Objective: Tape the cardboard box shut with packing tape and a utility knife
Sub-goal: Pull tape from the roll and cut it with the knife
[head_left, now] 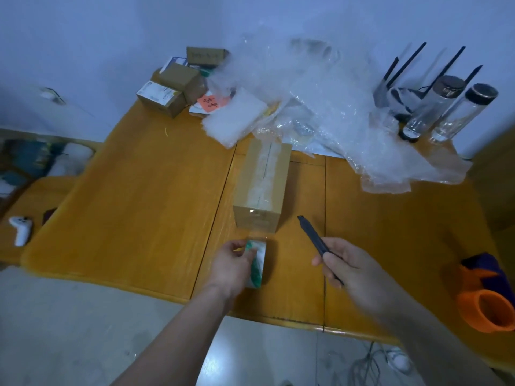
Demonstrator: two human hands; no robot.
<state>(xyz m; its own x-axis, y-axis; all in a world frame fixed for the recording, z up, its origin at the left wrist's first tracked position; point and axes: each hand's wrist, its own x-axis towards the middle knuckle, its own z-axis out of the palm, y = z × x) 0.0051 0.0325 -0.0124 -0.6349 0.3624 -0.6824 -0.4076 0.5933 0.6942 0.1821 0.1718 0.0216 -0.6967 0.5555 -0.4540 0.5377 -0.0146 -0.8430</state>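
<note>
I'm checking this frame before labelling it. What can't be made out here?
All head view:
- Utility knife: blade too small and blurred to tell if it is out.
- Tape roll: partly covered by the left hand.
- Knife handle end: hidden in the right hand.

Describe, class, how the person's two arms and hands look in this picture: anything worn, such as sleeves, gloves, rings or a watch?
Both arms are bare from the bottom edge of the picture up to the hands: no sleeves show. The left hand and right hand wear no gloves. No watch, bracelet or ring can be seen on either wrist or on the fingers, though the picture is somewhat blurred.
</note>
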